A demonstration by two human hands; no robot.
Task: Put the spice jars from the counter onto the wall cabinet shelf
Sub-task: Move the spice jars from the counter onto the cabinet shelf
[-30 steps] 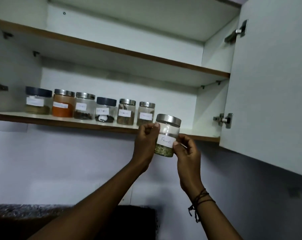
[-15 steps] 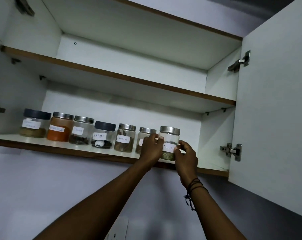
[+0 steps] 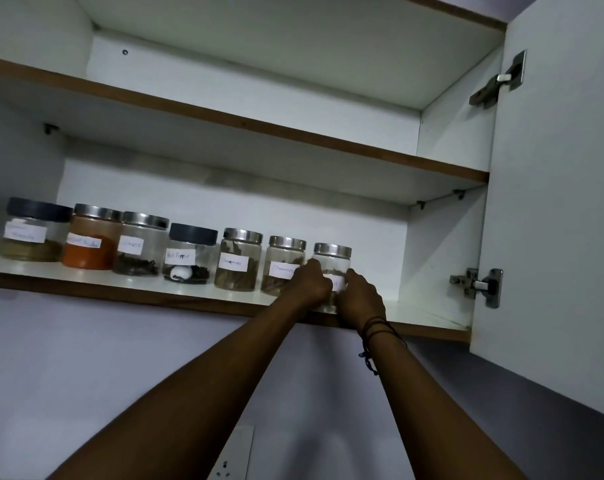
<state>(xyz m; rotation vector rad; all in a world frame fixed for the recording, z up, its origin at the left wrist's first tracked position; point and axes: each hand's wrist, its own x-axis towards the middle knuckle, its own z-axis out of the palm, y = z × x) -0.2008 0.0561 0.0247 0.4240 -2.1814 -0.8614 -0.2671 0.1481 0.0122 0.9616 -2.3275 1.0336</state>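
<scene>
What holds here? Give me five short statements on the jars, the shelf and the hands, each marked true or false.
1. Both hands are on the rightmost jar. True: the left hand and the right hand close on it from either side.
2. Seven jars stand in a row on the lower shelf. True.
3. Every jar has a silver lid. False: the far-left jar and the fourth jar have dark lids.
4. The upper shelf holds jars too. False: none shows there.
5. The cabinet door is closed. False: it stands open at the right.
</scene>
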